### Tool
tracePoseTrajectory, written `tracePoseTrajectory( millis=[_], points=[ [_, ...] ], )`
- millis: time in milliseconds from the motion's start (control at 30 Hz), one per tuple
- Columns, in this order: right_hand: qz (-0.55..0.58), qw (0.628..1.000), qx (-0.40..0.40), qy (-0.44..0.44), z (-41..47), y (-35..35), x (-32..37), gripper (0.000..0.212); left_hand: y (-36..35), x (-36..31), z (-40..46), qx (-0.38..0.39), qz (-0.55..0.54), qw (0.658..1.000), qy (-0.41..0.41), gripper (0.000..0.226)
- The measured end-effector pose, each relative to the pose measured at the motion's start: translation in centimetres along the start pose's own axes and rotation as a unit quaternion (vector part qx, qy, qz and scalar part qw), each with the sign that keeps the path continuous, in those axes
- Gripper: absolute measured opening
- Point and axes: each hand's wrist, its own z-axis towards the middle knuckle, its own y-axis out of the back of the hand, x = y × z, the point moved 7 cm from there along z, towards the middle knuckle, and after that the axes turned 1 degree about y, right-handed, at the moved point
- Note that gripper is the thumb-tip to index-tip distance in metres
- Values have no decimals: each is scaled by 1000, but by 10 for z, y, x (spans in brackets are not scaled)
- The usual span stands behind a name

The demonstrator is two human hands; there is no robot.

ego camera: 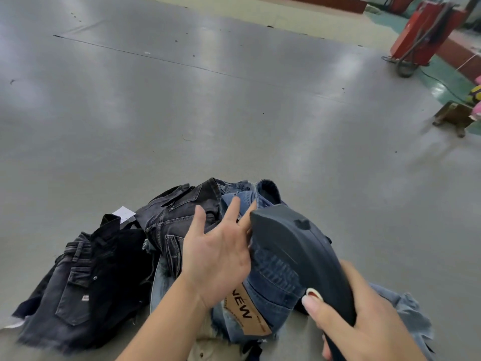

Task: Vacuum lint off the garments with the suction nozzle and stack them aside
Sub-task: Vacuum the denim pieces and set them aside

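Gripping the dark grey plastic suction nozzle, the right hand wraps its fingers around the rear of the housing, thumb pressed on the near side. The nozzle's blunt front end lies on a mid-blue denim garment with a tan leather waistband patch printed with dark letters. The left hand hovers palm-up just left of the nozzle, its fingers spread and holding nothing, the fingertips reaching over the blue denim fold beyond.

No container shows; the garments lie in a loose heap directly on the wide grey bench. Left of the spread fingers sits a washed black denim garment with zips and pockets, and further left a darker black denim pair with a back pocket, a white paper tag poking out beside it. Pale frayed denim lies under the right hand.

Well beyond the fingers, at the far right, stand a red metal machine with dark hoses and a small wooden stool. The bench surface ahead carries only stray thread bits.
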Motion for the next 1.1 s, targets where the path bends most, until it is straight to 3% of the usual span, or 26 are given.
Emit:
tracePoseTrajectory(
  millis=[100, 267, 367, 500, 567, 633, 667, 733, 800, 867, 900, 967, 1000, 1033, 1100],
  points=[
    [57, 997, -52, 1, 2, 8, 5, 24, -5, 11, -1, 22, -2, 1000, 20, 74],
    [254, 958, -128, 24, 14, -1, -5, 18, 4, 12, 1, -60, 3, 998, -22, 67],
    [357, 926, -115, 47, 26, -24, -11, 28, 7, 27, 2, -109, 109, 988, -7, 63],
    [358, 923, -129, 62, 31, -38, -11, 32, 15, 33, -1, -176, 308, 935, 7, 32],
    [372, 914, -152, 57, 30, -36, -14, 31, 14, 21, -2, -183, 434, 882, -8, 19],
    [393, 904, -162, 55, 32, -34, -17, 33, 11, 14, -3, -171, 563, 809, -10, 38],
    [397, 902, -161, 57, 33, -34, -16, 34, 13, 18, -4, -167, 585, 794, 2, 50],
    [401, 902, -156, 45, 35, -35, -17, 40, 15, 39, -6, -150, 561, 813, 24, 49],
    [411, 898, -152, 27, 36, -36, -21, 43, 20, 62, -4, -152, 474, 866, 50, 34],
    [398, 906, -144, 20, 35, -34, -23, 40, 29, 60, 2, -188, 424, 886, 4, 32],
    [398, 907, -138, 24, 33, -31, -24, 40, 41, 52, 5, -221, 467, 856, -30, 35],
    [422, 894, -147, 28, 27, -20, -29, 44, 66, 36, 5, -280, 630, 722, -57, 17],
    [433, 886, -163, 26, 24, -13, -33, 50, 85, 40, 4, -283, 695, 661, -5, 9],
    [439, 879, -186, 23, 21, -4, -37, 55, 109, 53, 1, -275, 731, 618, 85, 40],
    [440, 869, -228, 18, 18, 14, -46, 57, 150, 92, -11, -243, 714, 600, 265, 101]
  ],
)
